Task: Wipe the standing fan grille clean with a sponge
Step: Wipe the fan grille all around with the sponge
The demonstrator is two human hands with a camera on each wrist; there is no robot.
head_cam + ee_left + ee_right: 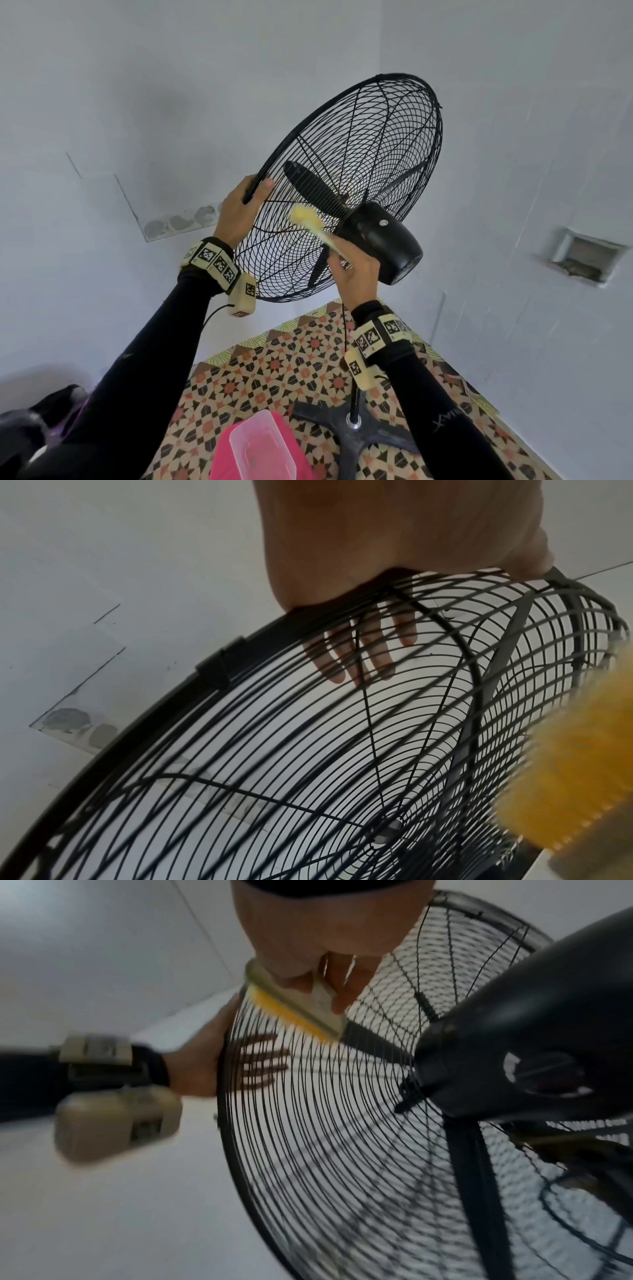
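Note:
The standing fan's black wire grille [376, 144] tilts up toward a wall corner. At the grille's left rim my left hand [251, 195] pinches the edge, thumb on the near side. In the left wrist view its fingers [359, 653] lie flat on the far side of the wires [274, 750]. My right hand [346, 253] holds a yellow sponge [306, 219] against the rear grille, just left of the black motor housing [383, 240]. The right wrist view shows the sponge [291, 1007] pinched in that hand [325, 969], pressed on the wires [325, 1137] beside the housing [531, 1028].
The fan's pole and black cross base [356, 431] stand on a patterned tile floor [274, 370]. A pink tub with a clear lid [260, 445] sits beside the base. Pale walls close in behind, with a recess [582, 255] at right. A dark bundle [41, 418] lies bottom left.

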